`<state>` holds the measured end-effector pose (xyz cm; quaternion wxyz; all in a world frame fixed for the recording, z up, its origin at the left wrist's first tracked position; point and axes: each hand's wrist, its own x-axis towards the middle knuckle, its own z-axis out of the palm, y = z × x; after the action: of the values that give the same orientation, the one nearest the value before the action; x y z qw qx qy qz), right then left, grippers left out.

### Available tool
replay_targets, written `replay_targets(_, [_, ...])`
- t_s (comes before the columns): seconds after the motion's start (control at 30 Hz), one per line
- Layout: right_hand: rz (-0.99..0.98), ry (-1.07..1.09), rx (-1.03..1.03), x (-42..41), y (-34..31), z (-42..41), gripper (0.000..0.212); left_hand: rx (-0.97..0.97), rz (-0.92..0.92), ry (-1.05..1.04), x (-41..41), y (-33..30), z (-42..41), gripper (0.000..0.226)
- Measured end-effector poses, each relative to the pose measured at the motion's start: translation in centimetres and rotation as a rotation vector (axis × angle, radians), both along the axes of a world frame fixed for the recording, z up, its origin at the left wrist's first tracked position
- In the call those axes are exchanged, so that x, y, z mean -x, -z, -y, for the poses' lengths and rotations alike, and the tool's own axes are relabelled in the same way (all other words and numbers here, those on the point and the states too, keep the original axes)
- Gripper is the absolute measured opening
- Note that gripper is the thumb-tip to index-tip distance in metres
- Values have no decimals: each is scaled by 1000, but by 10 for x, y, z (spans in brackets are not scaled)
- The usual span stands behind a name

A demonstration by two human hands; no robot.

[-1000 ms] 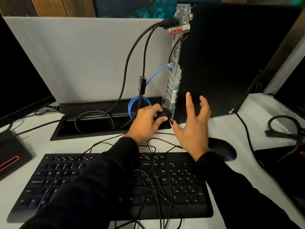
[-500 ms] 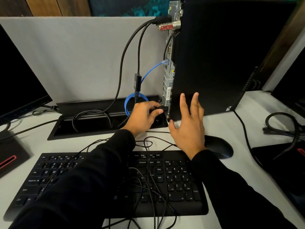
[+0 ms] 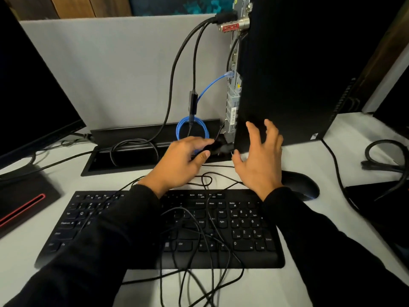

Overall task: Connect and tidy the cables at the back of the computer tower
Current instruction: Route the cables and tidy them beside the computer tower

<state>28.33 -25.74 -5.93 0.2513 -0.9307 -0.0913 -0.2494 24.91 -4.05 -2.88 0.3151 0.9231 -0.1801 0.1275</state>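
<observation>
Left fingers [image 3: 204,155]: curled round a black plug [image 3: 218,147] at the bottom of the tower's back panel, thumb under, the rest over it.
Left hand [image 3: 181,160]: low over the counter, just in front of the cable tray [image 3: 124,160].
Right fingers [image 3: 271,129]: spread and straight, grasping nothing, tips at the tower's dark side panel; contact is hard to judge in the blur, likely a light touch.
Right hand [image 3: 259,160]: near the bottom front corner of the tower's side, beside the mouse [image 3: 301,185].
Tower [image 3: 309,63]: upright on the counter [image 3: 321,156], back panel turned left, with two black cables [image 3: 177,69] plugged in near the top and a blue cable [image 3: 210,86] halfway down, its slack coiled above the tray.
Step in hand: seating the plug in a bottom socket (the socket itself is hidden by the fingers).
Doing it well: press the right palm flat on the side panel so the tower cannot slide, line the plug up square, push straight in without rocking.
Left over: thin black wires [image 3: 199,235] lie tangled across the keyboard [image 3: 132,229] and need gathering towards the tray.
</observation>
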Motion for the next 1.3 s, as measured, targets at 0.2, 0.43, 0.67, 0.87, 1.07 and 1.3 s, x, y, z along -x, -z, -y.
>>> replay_targets(0.2, [61,-445,6,21,-7,-26,23,-158,-82,-120,61,18,-66,20])
replay_targets(0.43, [-315,-670,232,43,-11,-49,21,-124,-11,-241,72,44,-83,12])
replay_targets(0.67, [-358,-489,-45,42,-11,-25,27,-57,21,-229,73,45,-82,13])
replay_targets(0.87, [-337,-298,-138,27,-10,-16,18,-12,30,-292,69,39,-71,47])
replay_targets(1.07, [-185,-166,-238,13,-13,-9,14,-38,4,-216,41,11,-18,36])
replay_targets(1.3, [-241,-125,-331,5,-8,11,39,-378,-49,-149,-20,0,37,28])
